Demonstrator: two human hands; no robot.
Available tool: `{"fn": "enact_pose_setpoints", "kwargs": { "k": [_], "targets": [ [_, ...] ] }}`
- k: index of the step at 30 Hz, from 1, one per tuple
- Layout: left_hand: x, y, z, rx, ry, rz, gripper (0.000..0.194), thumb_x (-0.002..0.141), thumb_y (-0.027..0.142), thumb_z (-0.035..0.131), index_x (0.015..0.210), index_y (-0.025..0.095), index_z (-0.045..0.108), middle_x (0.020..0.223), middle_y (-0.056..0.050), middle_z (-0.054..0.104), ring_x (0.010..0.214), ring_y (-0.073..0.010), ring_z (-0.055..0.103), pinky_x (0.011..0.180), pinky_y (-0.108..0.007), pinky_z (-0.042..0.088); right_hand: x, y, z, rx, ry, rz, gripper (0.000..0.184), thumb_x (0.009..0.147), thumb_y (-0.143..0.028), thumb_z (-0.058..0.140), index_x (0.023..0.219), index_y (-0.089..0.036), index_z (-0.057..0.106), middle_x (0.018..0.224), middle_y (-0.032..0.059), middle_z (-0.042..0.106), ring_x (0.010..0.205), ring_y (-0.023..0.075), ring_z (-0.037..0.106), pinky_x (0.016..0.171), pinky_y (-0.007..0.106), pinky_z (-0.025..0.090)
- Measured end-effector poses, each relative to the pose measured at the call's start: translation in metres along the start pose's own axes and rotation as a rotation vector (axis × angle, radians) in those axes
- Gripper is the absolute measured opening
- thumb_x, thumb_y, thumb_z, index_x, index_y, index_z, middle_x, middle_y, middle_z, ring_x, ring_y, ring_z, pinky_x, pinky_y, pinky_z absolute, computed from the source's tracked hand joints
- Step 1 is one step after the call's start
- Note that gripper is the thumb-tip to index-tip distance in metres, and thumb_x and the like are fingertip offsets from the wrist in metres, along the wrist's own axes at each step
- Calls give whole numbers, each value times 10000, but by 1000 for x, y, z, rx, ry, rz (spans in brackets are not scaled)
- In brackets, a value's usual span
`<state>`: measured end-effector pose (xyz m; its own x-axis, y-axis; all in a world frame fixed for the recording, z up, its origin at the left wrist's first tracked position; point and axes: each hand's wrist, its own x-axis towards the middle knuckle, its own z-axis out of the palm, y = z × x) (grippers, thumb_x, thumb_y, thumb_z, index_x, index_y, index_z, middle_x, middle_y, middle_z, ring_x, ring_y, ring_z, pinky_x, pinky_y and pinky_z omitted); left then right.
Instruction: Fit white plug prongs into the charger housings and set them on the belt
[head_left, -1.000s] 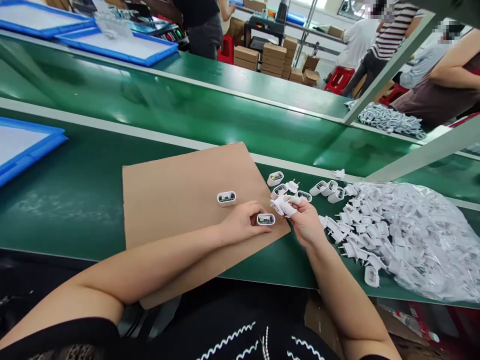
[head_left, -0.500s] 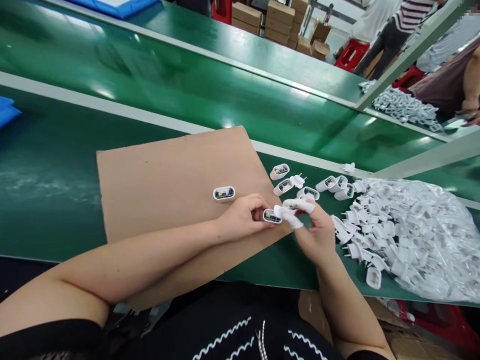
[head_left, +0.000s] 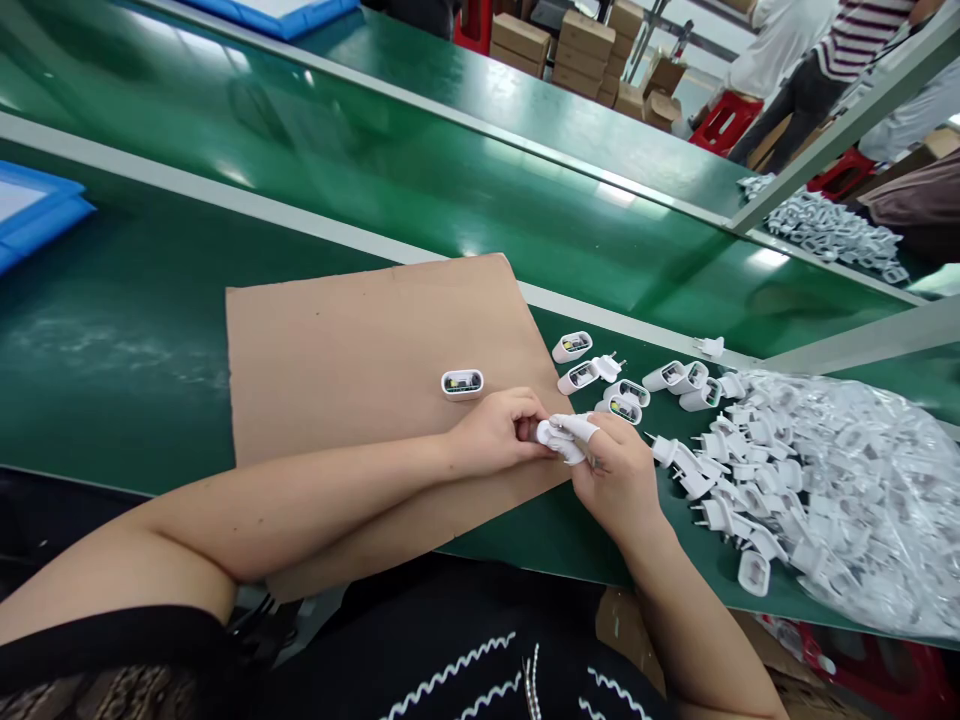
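Both hands meet over the cardboard's (head_left: 360, 350) right edge. The left hand (head_left: 495, 432) curls its fingers shut around a white charger (head_left: 546, 434); the right hand (head_left: 619, 475), fingertips (head_left: 581, 428) wrapped white, pinches the same charger's other end. Another shell (head_left: 462, 383) lies just beyond.

A flat sheet of brown cardboard (head_left: 375, 350) lies on the glossy green worktop (head_left: 135, 330). A blue-rimmed plastic tray (head_left: 37, 215) sits at the worktop's left edge. Beyond the far worktop stand stacked brown cardboard boxes (head_left: 581, 40) and a red plastic stool (head_left: 716, 120). A grey metal frame post (head_left: 840, 125) slants across the upper right.
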<state>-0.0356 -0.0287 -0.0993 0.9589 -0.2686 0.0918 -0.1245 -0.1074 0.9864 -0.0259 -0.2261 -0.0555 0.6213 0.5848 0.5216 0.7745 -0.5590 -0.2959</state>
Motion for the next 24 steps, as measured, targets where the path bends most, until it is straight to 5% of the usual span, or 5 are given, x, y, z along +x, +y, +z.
{"fn": "enact_pose_setpoints", "kwargs": {
  "k": [5,16,20,24],
  "targets": [
    [-1,-4,3,41,49,28,287,778,408,856,812,163,711,800,-4,579,629,-110,543,583,-262,451,-3,0,4,-111,11,-4,239,883,-64,572,1000,-214,716,832,28,725,803,201,645,978,378,508],
    [1,-6,4,79,55,45,319,739,431,872,771,169,694,767,-1,584,609,-120,559,568,-272,454,11,13,-5,-144,-81,-128,179,757,-48,591,782,-214,653,748,13,688,817,206,567,913,364,423],
    [3,-10,6,89,54,17,324,726,431,873,785,165,698,790,-13,608,619,-131,571,578,-281,470,7,14,4,-99,-86,23,132,782,-92,608,763,-209,666,717,31,668,787,218,555,767,353,417],
    [-6,15,9,197,38,30,249,747,383,867,810,180,739,794,-23,645,676,-152,600,601,-274,475,-12,10,-6,106,-8,227,233,898,-272,642,1114,-233,720,923,58,711,881,234,618,807,363,501]
  ]
}}
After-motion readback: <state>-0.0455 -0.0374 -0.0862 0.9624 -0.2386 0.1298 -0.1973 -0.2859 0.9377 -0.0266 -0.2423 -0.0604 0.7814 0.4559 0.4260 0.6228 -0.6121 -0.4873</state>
